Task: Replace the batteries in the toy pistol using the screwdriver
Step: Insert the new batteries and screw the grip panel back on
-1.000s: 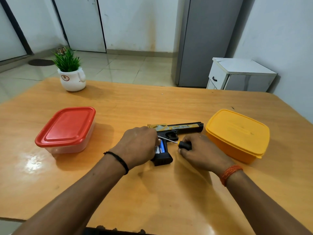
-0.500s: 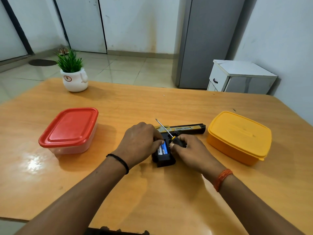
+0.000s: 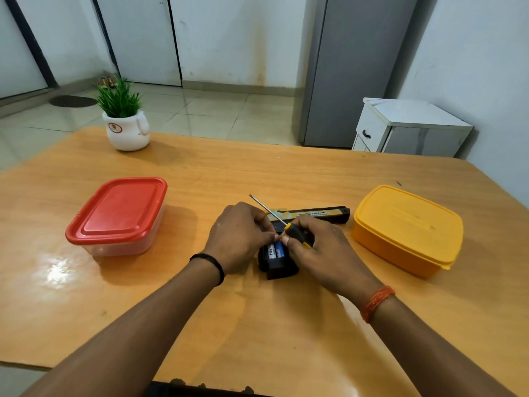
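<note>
Head view — screwdriver (image 3: 282,226) shaft up-left

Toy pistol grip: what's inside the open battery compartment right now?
Inside the toy pistol grip, blue-and-white batteries show. Their upper ends are covered by the fingertips of the left hand and right hand, so the count is uncertain.

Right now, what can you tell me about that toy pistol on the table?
The toy pistol is black plastic with a yellowish printed strip along its barrel. It lies flat on the wooden table, barrel toward the yellow box. Its grip compartment is open, showing blue-and-white batteries. The left hand and right hand meet over the grip; the right holds a screwdriver.
</note>
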